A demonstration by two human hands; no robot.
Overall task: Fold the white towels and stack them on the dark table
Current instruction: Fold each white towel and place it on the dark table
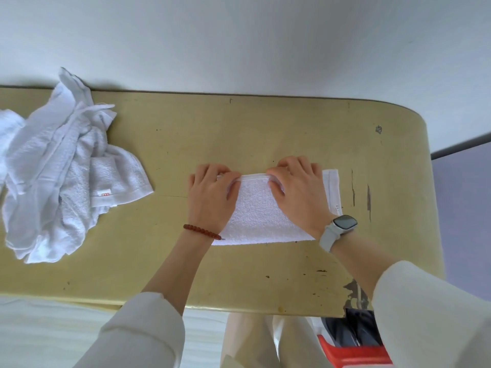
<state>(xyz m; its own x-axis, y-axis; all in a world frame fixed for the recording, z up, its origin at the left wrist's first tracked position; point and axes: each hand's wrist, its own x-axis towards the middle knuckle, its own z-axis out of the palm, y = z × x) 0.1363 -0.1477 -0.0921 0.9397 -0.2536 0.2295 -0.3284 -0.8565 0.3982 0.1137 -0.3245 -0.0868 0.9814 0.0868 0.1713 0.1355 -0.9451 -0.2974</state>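
A white towel (259, 213) lies folded on the olive-yellow table (239, 134), a little right of the middle. My left hand (210, 195) pinches the towel's far left corner, thumb tucked under the top layer. My right hand (299, 189) grips the far edge near the right, fingers curled over the hem. A lower layer of the same towel sticks out to the right past my right hand. A heap of crumpled white towels (58, 168) sits at the table's left end, well apart from both hands.
A pale wall (239, 43) rises right behind the table's far edge. The table's right end is rounded with chipped paint near the front corner. A red and black object (353, 346) stands on the floor below that corner. White bedding (53, 330) lies at the lower left.
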